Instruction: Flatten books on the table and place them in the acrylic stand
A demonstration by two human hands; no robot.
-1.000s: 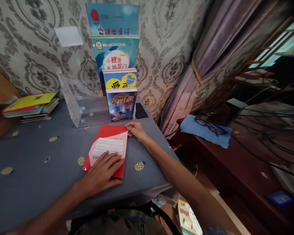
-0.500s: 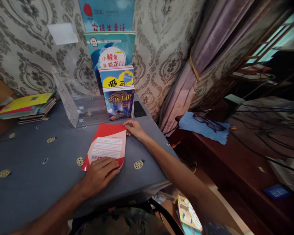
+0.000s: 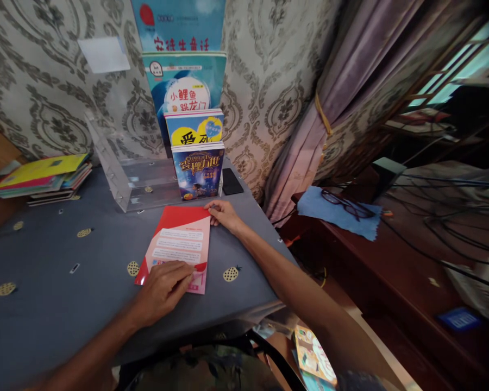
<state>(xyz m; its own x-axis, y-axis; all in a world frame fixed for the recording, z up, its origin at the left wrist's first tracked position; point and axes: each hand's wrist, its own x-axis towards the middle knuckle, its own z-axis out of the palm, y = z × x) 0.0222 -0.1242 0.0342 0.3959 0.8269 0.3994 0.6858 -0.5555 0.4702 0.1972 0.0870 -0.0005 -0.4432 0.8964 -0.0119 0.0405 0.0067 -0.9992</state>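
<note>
A thin red and pink booklet (image 3: 179,243) lies flat on the grey table (image 3: 65,271) in front of me. My left hand (image 3: 163,290) rests on its near edge, fingers curled over the paper and pressing it down. My right hand (image 3: 225,213) pinches the booklet's far right corner with curled fingers. Just behind stands a clear acrylic rack (image 3: 122,174) with several upright children's books; the front one is a dark blue book (image 3: 198,170).
A stack of flat books (image 3: 41,178) lies at the table's far left. A black phone (image 3: 231,181) lies beside the rack. To the right, a lower wooden surface holds a blue cloth (image 3: 338,213) with glasses and cables. A curtain (image 3: 330,98) hangs behind.
My left hand has slid back toward me along the booklet, uncovering more of its pink lower part. My right hand has stayed on the corner.
</note>
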